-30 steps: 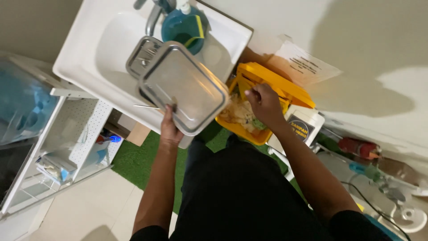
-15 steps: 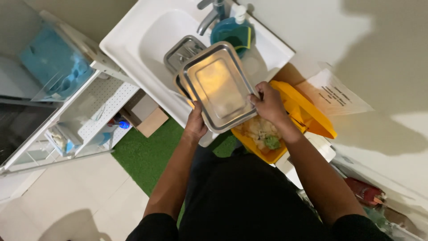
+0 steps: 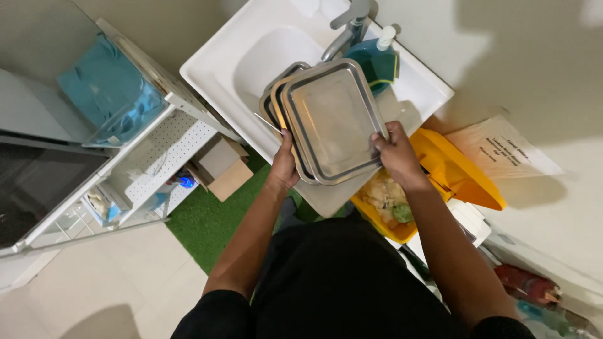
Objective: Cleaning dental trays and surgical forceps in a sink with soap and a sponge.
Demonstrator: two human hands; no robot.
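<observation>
A stack of rectangular steel trays (image 3: 330,119) is held flat above the front edge of the white sink (image 3: 251,56). My left hand (image 3: 284,164) grips the stack's near left edge. My right hand (image 3: 394,150) grips its right edge, thumb on the top tray's rim. The top tray looks bare and shiny. A thin metal utensil handle (image 3: 264,121) sticks out at the stack's left side.
A grey tap (image 3: 347,28) and a teal bowl with a sponge (image 3: 377,59) sit behind the trays. A yellow bin (image 3: 452,176) holding food scraps stands to the right. A white rack with shelves (image 3: 151,163), a cardboard box (image 3: 223,166) and a green mat (image 3: 207,226) lie to the left.
The view has swung, so the sink now sits higher and more central. My right hand came off the yellow bin and took the trays' right edge; both hands hold the stack.
</observation>
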